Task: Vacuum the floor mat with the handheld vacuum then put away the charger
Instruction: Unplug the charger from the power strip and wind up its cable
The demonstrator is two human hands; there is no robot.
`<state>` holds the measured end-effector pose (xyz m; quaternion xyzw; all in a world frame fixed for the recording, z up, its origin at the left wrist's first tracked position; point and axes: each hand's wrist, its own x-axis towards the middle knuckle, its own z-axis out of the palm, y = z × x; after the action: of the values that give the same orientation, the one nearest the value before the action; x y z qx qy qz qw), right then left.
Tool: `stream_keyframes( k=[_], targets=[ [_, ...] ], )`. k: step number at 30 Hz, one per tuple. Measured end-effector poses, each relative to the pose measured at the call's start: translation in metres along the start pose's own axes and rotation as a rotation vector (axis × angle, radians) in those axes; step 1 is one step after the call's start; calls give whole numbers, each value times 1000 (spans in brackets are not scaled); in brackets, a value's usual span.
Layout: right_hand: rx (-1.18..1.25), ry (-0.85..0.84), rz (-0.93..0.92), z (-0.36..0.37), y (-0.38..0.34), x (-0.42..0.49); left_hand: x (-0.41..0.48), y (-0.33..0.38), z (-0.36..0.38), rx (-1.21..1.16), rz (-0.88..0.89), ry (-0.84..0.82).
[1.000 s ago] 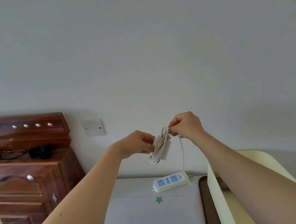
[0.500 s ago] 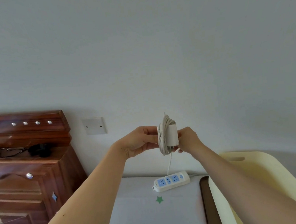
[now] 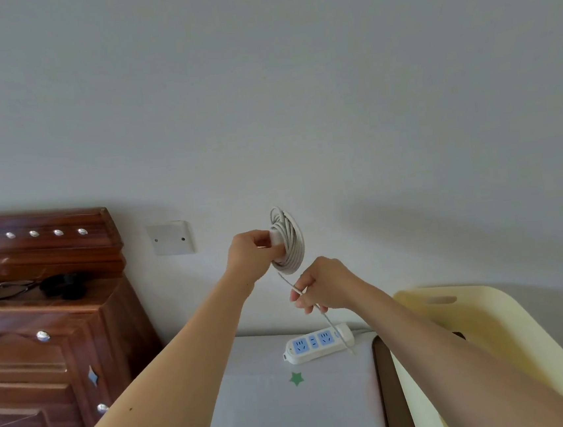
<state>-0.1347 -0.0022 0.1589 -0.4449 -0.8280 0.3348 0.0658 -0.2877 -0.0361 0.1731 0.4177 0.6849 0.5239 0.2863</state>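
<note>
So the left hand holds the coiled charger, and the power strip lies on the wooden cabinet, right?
Not quite. The left hand does hold the charger, but the head view shows the power strip on the starred mat, not the cabinet.

Open air lies above both hands, before the plain grey wall [image 3: 331,105]. A dark brown carved wooden cabinet [image 3: 61,337] stands left of the left hand [image 3: 249,254]; a pale yellow plastic tub [image 3: 508,329] rises below-right of the right hand [image 3: 325,286]. Beneath that hand a white charger cable [image 3: 326,317] dangles to a white power strip [image 3: 316,344].
</note>
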Motion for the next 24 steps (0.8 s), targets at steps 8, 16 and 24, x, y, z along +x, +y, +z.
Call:
stream_keyframes(
  k=[8,16,24],
  targets=[
    [-188,61,49,-10,-3,-5,-5,-4,7,528,151,13],
    [-353,439,40,-30,9,-9,-9,-7,9,901,270,-69],
    [167,465,110,-47,27,-15,-16,-6,15,856,296,-167]
  ],
)
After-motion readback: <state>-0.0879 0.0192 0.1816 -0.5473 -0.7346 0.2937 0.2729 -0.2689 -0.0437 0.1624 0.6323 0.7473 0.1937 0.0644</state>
